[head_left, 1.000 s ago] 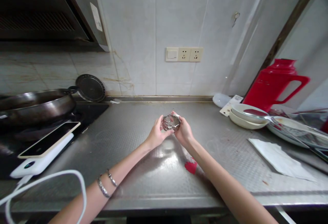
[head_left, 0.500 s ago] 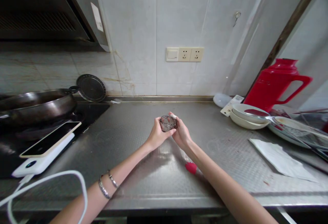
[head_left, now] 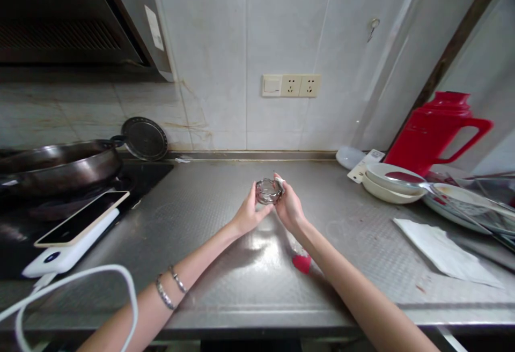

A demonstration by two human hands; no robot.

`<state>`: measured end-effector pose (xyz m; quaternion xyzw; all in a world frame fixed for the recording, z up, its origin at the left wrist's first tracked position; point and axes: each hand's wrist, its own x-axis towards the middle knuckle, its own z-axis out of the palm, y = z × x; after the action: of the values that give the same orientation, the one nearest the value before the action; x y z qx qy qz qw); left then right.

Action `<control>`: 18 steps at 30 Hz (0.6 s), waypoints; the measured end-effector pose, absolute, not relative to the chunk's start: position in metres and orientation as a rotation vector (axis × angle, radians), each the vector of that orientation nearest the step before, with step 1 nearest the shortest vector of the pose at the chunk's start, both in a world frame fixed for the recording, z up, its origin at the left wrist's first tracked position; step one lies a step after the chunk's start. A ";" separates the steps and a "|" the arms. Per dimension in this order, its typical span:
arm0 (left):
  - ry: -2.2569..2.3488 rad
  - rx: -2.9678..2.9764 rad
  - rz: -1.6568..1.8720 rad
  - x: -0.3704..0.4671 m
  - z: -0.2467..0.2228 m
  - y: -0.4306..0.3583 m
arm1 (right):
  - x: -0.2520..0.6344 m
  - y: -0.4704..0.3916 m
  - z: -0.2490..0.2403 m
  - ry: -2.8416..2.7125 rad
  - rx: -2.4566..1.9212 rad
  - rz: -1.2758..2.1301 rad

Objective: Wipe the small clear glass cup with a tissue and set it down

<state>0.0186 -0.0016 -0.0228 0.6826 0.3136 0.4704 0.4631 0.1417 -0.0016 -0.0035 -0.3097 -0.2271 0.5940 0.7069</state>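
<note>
- Vessel (head_left: 269,191), small, round and glassy, is being held above the counter (head_left: 217,196).
- Left hand (head_left: 250,215) is gripping its side around eight o'clock, right hand (head_left: 290,210) around three, white scrap (head_left: 280,181) showing by the fingertips.
- Red object (head_left: 301,263) is lying toward five o'clock.
- Two-handed handling is apparently occupying this step; the next move is calling for steady pressure.

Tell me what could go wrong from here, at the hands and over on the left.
The small round object, held by its sides between the left hand and right hand, might slip onto the metal counter.
The white cable loops across the view of the left forearm; a snag could tug the power bank and the phone on it.
</note>
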 end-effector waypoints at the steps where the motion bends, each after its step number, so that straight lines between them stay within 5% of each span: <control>1: 0.717 1.659 1.150 0.019 -0.023 -0.001 | 0.145 -0.001 -0.002 -0.503 -0.694 1.315; 18: 0.878 1.649 1.300 0.022 -0.024 -0.001 | 0.133 -0.010 0.004 -0.512 -0.725 1.407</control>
<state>0.0215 -0.0007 -0.0235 0.6578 0.3501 0.5185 0.4194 0.1326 -0.0099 0.0041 -0.3220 -0.2275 0.6252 0.6735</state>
